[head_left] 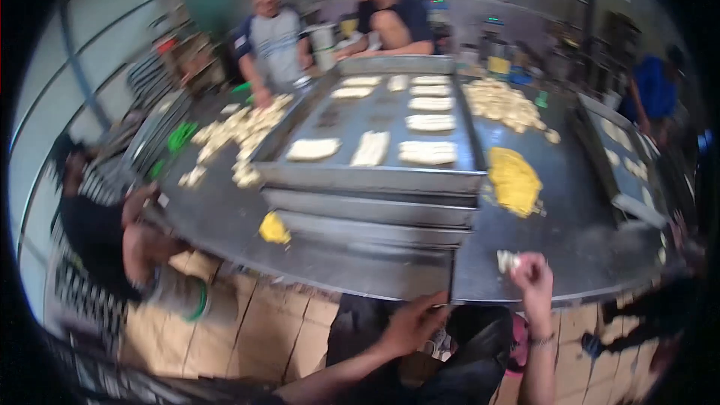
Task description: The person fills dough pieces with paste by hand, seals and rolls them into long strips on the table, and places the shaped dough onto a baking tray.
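Observation:
My right hand (534, 277) is over the near right part of the metal table, fingers pinched at the end of a small pale dough piece (508, 261). My left hand (414, 324) is lower, at the table's front edge, fingers loosely bent and apart with nothing visible in them. Beyond my right hand lies a flattened yellow mass (514, 182). A stack of metal trays stands in front of me; the top tray (367, 177) carries several pale, ridged dough pieces (427, 152).
Dough heaps lie at left (244, 131) and right (504, 103). A small yellow lump (274, 228) is near the front edge. Another loaded tray (622, 151) stands at right. Two people (274, 41) work across the table; another person (94, 229) sits at left.

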Tool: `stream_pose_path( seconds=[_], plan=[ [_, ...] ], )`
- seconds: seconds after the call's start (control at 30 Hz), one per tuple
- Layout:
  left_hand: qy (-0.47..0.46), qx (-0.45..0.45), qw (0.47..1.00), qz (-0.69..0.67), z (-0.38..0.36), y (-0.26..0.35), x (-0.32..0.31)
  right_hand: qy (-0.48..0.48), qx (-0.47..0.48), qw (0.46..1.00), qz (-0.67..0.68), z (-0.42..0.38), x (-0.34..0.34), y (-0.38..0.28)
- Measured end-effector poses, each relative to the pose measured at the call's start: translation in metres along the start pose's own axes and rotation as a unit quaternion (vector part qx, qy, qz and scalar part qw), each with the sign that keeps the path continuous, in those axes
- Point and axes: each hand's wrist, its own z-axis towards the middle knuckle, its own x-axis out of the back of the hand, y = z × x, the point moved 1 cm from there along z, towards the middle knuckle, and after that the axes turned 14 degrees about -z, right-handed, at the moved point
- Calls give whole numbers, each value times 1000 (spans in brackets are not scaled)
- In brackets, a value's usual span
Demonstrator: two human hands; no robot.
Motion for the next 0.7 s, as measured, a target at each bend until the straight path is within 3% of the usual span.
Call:
stream_pose_path(
  seconds=[0.03, 0.07, 0.1, 0.17, 0.3, 0.37, 0.4, 0.47, 0.53, 0.6, 0.63, 0.7],
  plan=[
    [25, 64, 994, -79, -4, -11, -14, 0, -50, 999, 19, -24, -19, -6],
    [44, 122, 978, -161, -8, -19, -21, 17, -20, 999, 34, -44, -38, 6],
    [65, 119, 978, -160, -10, -9, -20, -13, -66, 997, 33, -63, -52, -5],
    [105, 266, 936, -207, -14, 12, -22, -15, -59, 989, 137, -91, -78, -3],
    [173, 235, 901, -322, -34, -9, -4, -85, -127, 974, 169, -108, -92, -16],
    [163, 227, 880, -383, -42, -13, 4, -163, -212, 943, 200, -115, -92, -11],
    [154, 220, 856, -442, -44, -10, 8, -149, -214, 944, 201, -115, -95, -8],
    [131, 242, 861, -427, -46, -1, 14, -117, -114, 981, 101, -112, -98, -7],
    [113, 264, 868, -405, -45, 4, 13, -90, -183, 973, 106, -109, -95, -13],
    [98, 278, 876, -382, -44, -1, 10, -157, -199, 958, 133, -112, -96, -7],
    [105, 262, 896, -344, -43, -1, 8, -160, -113, 979, 54, -111, -93, -11],
    [97, 255, 919, -285, -39, 0, 6, -153, -130, 978, 56, -113, -92, -7]
  ],
)
